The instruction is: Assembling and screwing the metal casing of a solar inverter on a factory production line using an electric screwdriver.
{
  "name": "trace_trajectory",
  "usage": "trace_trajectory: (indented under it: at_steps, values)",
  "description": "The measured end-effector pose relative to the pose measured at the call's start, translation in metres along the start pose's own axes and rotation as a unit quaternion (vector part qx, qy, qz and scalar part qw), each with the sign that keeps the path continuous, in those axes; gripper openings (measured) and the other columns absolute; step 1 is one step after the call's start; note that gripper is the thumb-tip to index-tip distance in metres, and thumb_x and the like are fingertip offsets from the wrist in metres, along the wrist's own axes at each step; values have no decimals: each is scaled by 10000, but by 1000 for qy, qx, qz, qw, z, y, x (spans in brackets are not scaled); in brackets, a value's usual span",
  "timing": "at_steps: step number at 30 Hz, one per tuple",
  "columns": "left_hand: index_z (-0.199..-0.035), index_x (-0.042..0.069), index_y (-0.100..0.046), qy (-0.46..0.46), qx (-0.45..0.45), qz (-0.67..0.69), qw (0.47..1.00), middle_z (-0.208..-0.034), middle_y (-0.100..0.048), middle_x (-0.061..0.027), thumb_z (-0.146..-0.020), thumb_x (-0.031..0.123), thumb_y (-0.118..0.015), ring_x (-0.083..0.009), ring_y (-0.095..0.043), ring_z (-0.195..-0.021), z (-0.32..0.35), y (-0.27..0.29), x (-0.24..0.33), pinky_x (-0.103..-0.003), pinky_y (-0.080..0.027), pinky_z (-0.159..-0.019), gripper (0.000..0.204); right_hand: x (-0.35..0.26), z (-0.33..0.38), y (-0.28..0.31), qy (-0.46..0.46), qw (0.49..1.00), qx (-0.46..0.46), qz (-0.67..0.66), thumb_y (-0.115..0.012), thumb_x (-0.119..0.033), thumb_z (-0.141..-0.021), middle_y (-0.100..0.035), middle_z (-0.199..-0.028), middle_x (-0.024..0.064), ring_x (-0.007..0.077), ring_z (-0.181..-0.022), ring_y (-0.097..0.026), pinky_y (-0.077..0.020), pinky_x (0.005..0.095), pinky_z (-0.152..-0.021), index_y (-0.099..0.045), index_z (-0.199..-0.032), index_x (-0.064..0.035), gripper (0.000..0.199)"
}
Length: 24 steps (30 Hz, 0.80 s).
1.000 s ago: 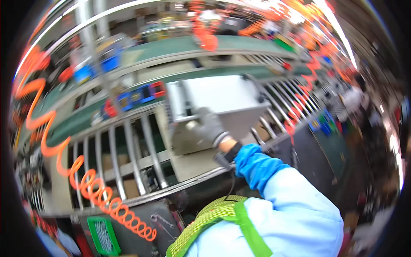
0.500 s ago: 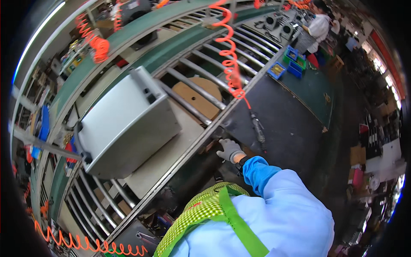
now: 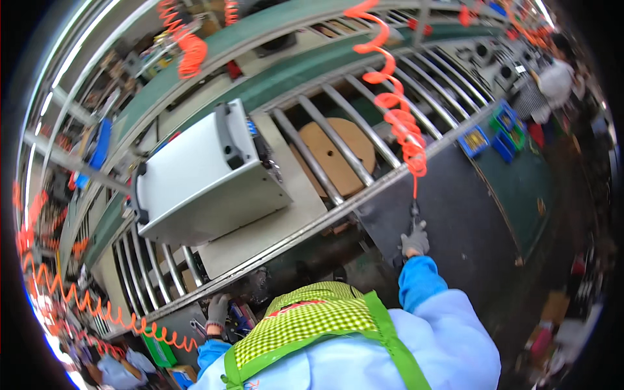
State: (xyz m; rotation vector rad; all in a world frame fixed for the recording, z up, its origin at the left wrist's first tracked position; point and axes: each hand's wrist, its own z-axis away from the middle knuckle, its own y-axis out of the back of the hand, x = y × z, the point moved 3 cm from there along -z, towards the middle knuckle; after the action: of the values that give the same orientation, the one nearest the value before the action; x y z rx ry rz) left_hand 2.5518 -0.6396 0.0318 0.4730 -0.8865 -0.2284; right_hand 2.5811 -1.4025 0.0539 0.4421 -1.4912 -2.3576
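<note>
My right hand (image 3: 415, 242), in a grey glove, is closed around a slim dark power screwdriver (image 3: 414, 209) over the black mat on the right. An orange coiled hose (image 3: 404, 130) runs up from the tool's end. At the lower left my gloved left hand (image 3: 218, 309) is down beside some hand tools (image 3: 242, 316); its fingers are too small and blurred to read. Ahead on the conveyor stands a light grey metal case (image 3: 195, 166) with black handles at its ends. Neither hand touches it.
The case rests on a pale board (image 3: 260, 244) between metal rollers (image 3: 325, 123). A round brown disc (image 3: 338, 156) lies under the rollers. Blue bins (image 3: 504, 146) with small parts stand at the far right, near another person (image 3: 552, 84). Orange coiled hoses (image 3: 107, 309) hang at the left.
My right hand has moved right from the bench edge and taken hold of the screwdriver. My left hand has come into view at the lower left. The whole view has turned.
</note>
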Motion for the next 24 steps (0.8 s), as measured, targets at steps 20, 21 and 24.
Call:
trace_trajectory:
  at_steps: [20, 21, 24]
  values:
    - [-1286, 4, -543, -381, -208, -81, 897, -1192, -631, -185, -939, 300, -575, -268, -628, -1060, 89, -144, 390, -361, -481, -926, 457, -185, 188, 193, 468, 497, -538, -495, -637, 60, -732, -571, -1050, 48, 148, -848, -555, -473, 324, -727, -442, -1326, -75, 640]
    - [-1306, 4, -523, -397, -236, -70, 884, -1201, -625, -169, -950, 283, -568, -245, -613, -1094, 92, -149, 402, -349, -471, -950, 455, -204, 203, 211, 469, 493, -544, -491, -632, 69, -731, -563, -1089, 60, 160, -887, -561, -478, 336, -750, -399, -1363, -68, 688]
    - [-1357, 2, -463, -415, -290, -42, 861, -1258, -588, -163, -932, 310, -607, -239, -572, -1170, 115, -153, 438, -355, -442, -998, 545, -247, 236, 250, 511, 521, -488, -478, -630, 69, -728, -559, -1135, 74, 179, -980, -569, -487, 361, -843, -344, -1417, -48, 755]
